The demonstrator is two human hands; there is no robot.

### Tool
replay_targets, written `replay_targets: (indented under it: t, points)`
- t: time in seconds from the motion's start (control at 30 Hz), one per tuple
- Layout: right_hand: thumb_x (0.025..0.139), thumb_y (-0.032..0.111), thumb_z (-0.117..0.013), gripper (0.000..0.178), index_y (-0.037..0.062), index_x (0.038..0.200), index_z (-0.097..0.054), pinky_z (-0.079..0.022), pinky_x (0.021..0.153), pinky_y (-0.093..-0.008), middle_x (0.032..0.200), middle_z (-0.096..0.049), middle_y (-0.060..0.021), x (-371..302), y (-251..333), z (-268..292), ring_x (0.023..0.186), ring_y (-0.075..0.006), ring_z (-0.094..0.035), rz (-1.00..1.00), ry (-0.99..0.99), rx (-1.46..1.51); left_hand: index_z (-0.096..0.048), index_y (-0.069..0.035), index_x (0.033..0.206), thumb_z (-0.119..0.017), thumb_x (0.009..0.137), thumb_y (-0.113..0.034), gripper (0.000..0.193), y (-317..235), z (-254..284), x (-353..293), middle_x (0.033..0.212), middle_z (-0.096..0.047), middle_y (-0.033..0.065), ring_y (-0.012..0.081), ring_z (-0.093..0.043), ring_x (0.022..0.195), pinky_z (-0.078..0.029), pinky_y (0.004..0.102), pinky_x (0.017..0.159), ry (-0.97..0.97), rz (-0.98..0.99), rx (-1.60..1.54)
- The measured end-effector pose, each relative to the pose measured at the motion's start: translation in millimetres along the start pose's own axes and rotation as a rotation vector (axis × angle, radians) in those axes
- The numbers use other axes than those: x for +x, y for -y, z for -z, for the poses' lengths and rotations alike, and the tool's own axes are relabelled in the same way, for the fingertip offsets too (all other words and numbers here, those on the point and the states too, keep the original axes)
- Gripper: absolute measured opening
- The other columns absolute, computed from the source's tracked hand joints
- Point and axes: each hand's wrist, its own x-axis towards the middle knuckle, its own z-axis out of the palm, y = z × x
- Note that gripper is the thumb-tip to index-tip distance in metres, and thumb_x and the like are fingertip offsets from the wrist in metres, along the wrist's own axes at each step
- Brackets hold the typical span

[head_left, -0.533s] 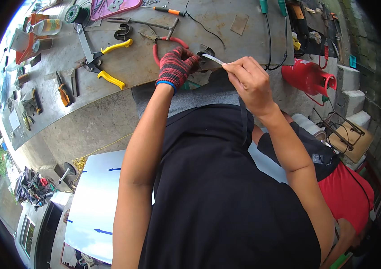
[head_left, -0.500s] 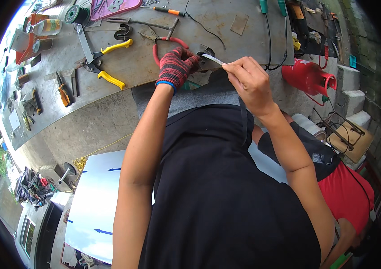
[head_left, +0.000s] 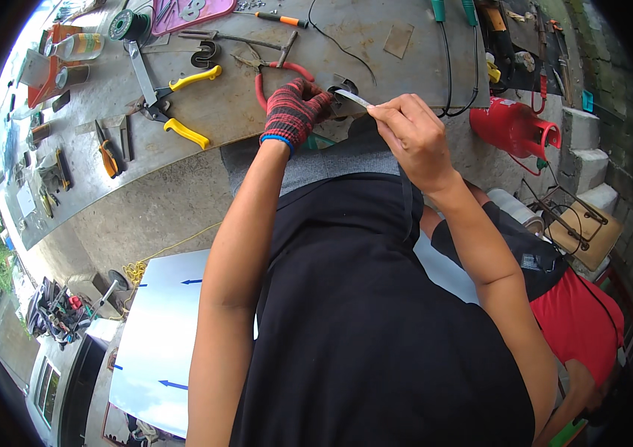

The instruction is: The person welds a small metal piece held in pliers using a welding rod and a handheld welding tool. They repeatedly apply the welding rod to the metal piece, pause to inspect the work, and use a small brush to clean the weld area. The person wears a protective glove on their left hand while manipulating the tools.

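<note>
My left hand (head_left: pixel 295 112), in a red-and-black knitted glove, is closed near the table's front edge. Its fingertips pinch a small dark curved metal piece (head_left: pixel 343 80), partly hidden by the fingers. My bare right hand (head_left: pixel 415 138) grips a thin, pale, slightly curved strip (head_left: pixel 354 97) between thumb and fingers. The strip's far tip reaches the dark piece; whether it touches the inside I cannot tell. Just beyond the glove lie red-handled pliers (head_left: pixel 260 88), spread apart on the table.
On the metal table (head_left: pixel 406 82) lie yellow-handled snips (head_left: pixel 171 112), orange-handled pliers (head_left: pixel 106 153), an orange-black screwdriver (head_left: pixel 279 18) and a pink tray (head_left: pixel 212 11). A red gas cylinder (head_left: pixel 510 128) stands to the right. Another person in a red shirt (head_left: pixel 577 316) is close at my right.
</note>
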Motion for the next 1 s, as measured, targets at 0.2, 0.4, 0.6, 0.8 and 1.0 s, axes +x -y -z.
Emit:
replay_targets:
  t: [0.2, 0.4, 0.6, 0.8, 1.0]
  points:
    - [0.078, -0.007, -0.078, 0.026, 0.0025, 0.101, -0.075, -0.055, 0.070, -0.0375, 0.088, -0.065, -0.0076, 2, -1, -1, 0.081, -0.0257, -0.065, 0.026, -0.013, 0.011, -0.072, 0.000, 0.103, -0.082, 0.090, -0.020, 0.026, 8, -4, 2, 0.085, -0.078, 0.0119, 0.0176, -0.075, 0.076, -0.059, 0.0312, 0.072, -0.029, 0.014, -0.146]
    - [0.077, -0.007, -0.078, 0.026, 0.0025, 0.101, -0.074, -0.055, 0.070, -0.0380, 0.087, -0.064, -0.0072, 2, 0, 2, 0.081, -0.0253, -0.065, 0.011, -0.013, 0.021, -0.072, 0.001, 0.102, -0.081, 0.091, -0.018, 0.024, 3, -3, -1, 0.085, -0.077, 0.0122, 0.0179, -0.075, 0.075, -0.060, 0.0312, 0.072, -0.023, -0.026, -0.070]
    - [0.077, -0.007, -0.078, 0.028, 0.0042, 0.102, -0.075, -0.055, 0.071, -0.0370, 0.088, -0.066, -0.0069, 2, 6, 18, 0.082, -0.0253, -0.066, -0.019, -0.014, 0.034, -0.071, 0.001, 0.102, -0.081, 0.091, -0.017, 0.024, 4, -4, 1, 0.085, -0.077, 0.0122, 0.0179, -0.075, 0.075, -0.060, 0.0313, 0.072, -0.027, 0.009, -0.133]
    - [0.077, -0.008, -0.078, 0.025, 0.0046, 0.099, -0.077, -0.054, 0.070, -0.0351, 0.086, -0.069, -0.0085, 46, 1, 73, 0.077, -0.0240, -0.067, -0.019, -0.265, -0.062, -0.069, 0.002, 0.103, -0.080, 0.093, -0.014, 0.022, 8, -5, 1, 0.089, -0.076, 0.0108, 0.0195, -0.076, 0.080, -0.061, 0.0318, 0.074, -0.011, -0.013, -0.181]
    - [0.080, 0.002, -0.078, 0.014, 0.0071, 0.093, -0.077, -0.055, 0.070, -0.0385, 0.085, -0.071, -0.0093, 139, -77, 77, 0.078, -0.0269, -0.070, 0.108, -0.540, -0.236, -0.069, 0.002, 0.102, -0.079, 0.092, -0.013, 0.021, 20, -5, 4, 0.085, -0.075, 0.0103, 0.0181, -0.074, 0.075, -0.061, 0.0325, 0.071, -0.040, -0.033, -0.176]
